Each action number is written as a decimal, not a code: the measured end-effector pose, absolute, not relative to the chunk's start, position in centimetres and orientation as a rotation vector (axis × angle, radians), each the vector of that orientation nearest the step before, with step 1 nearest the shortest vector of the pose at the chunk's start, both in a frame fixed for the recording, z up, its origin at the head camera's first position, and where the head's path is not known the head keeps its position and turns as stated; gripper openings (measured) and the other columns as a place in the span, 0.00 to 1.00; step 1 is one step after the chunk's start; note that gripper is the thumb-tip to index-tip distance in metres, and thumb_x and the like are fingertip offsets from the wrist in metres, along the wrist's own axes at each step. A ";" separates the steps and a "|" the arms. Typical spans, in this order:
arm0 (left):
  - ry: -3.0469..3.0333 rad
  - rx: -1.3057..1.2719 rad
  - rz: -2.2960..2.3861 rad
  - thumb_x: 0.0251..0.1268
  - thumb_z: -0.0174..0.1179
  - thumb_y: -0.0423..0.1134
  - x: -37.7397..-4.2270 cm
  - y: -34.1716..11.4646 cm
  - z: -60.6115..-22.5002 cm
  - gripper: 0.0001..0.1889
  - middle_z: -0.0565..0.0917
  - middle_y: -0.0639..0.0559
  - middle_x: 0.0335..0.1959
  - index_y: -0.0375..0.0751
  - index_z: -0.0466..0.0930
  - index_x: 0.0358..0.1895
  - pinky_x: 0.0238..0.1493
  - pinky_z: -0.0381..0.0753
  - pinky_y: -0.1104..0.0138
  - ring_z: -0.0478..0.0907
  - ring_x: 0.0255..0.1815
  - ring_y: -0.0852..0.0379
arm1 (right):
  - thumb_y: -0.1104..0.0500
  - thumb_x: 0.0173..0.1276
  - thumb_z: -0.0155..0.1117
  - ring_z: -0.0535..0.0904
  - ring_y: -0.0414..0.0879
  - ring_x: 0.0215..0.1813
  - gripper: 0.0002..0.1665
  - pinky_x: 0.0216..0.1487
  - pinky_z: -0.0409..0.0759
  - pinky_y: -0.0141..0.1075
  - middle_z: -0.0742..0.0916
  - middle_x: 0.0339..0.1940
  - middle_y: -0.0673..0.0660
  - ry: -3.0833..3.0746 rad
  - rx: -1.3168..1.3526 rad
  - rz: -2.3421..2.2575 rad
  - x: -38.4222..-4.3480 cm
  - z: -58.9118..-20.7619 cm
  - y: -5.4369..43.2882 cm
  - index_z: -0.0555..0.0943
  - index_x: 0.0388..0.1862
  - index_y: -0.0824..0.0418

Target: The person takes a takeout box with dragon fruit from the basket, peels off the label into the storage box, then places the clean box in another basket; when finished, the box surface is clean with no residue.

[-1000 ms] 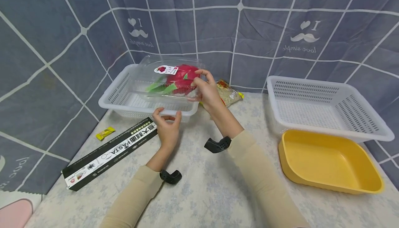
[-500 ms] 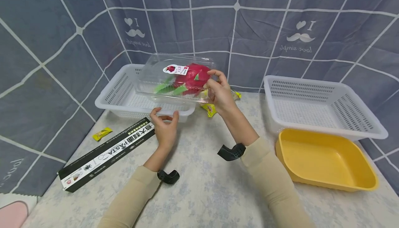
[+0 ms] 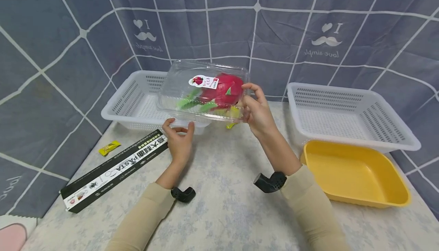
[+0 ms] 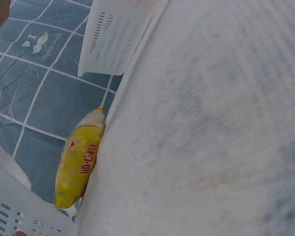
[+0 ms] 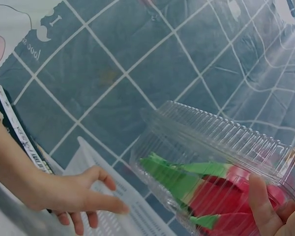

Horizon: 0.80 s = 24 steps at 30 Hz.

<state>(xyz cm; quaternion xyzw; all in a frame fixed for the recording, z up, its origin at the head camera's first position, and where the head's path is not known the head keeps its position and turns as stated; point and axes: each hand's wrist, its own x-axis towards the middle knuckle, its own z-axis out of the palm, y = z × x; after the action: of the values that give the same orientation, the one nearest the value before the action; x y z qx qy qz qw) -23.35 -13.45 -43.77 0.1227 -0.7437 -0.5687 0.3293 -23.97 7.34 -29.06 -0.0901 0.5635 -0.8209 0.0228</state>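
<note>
My right hand (image 3: 260,112) grips the right end of a clear plastic clamshell box (image 3: 171,87), raised and tilted above a white perforated basket (image 3: 118,117). Inside the box lies a red dragon fruit (image 3: 228,91) with green tips; the lid bears a white label. In the right wrist view, fingers (image 5: 263,201) press the box's end beside the fruit. My left hand (image 3: 180,144) holds the basket's front rim, its thumb and index finger spread along it. Behind the box, a yellow food bag (image 4: 78,162) is mostly hidden in the head view.
A long black pasta box (image 3: 116,171) lies left of my left hand, near a small yellow packet (image 3: 109,148). A second white basket (image 3: 343,117) and a yellow tub (image 3: 356,175) stand at the right. A blue checked curtain (image 3: 226,26) backs the table.
My right hand has carried the clear box with the dragon fruit rightward from over the left basket, now covering most of the yellow bag. My left hand stays at the basket rim.
</note>
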 end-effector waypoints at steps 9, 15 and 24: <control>-1.980 0.357 -1.471 0.58 0.65 0.44 -23.5 -13.6 -43.9 0.31 0.80 0.50 0.30 0.43 0.56 0.58 0.28 0.72 0.64 0.77 0.24 0.56 | 0.72 0.56 0.43 0.59 0.40 0.12 0.26 0.20 0.80 0.37 0.69 0.22 0.51 1.756 -0.304 -2.542 -21.6 -29.2 9.1 0.71 0.48 0.48; -1.960 0.352 -1.482 0.56 0.66 0.39 -23.4 -13.5 -43.7 0.33 0.81 0.40 0.37 0.38 0.57 0.59 0.37 0.78 0.52 0.80 0.33 0.42 | 0.72 0.57 0.43 0.61 0.40 0.11 0.25 0.19 0.81 0.36 0.69 0.17 0.50 1.714 -0.295 -2.592 -20.0 -30.1 10.2 0.72 0.47 0.48; -1.963 0.202 -1.359 0.61 0.65 0.35 -23.2 -13.5 -43.7 0.33 0.78 0.31 0.47 0.38 0.53 0.62 0.40 0.79 0.45 0.80 0.38 0.32 | 0.72 0.60 0.42 0.61 0.40 0.13 0.25 0.18 0.81 0.36 0.71 0.23 0.51 1.718 -0.287 -2.587 -17.9 -30.6 12.4 0.74 0.47 0.48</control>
<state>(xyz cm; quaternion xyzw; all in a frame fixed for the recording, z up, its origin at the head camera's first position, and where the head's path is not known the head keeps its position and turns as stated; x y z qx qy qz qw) -23.21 -13.53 -43.65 0.0787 -0.7632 -0.5280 0.3641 -17.92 12.44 -30.63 -0.0922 0.5508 -0.8295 0.0114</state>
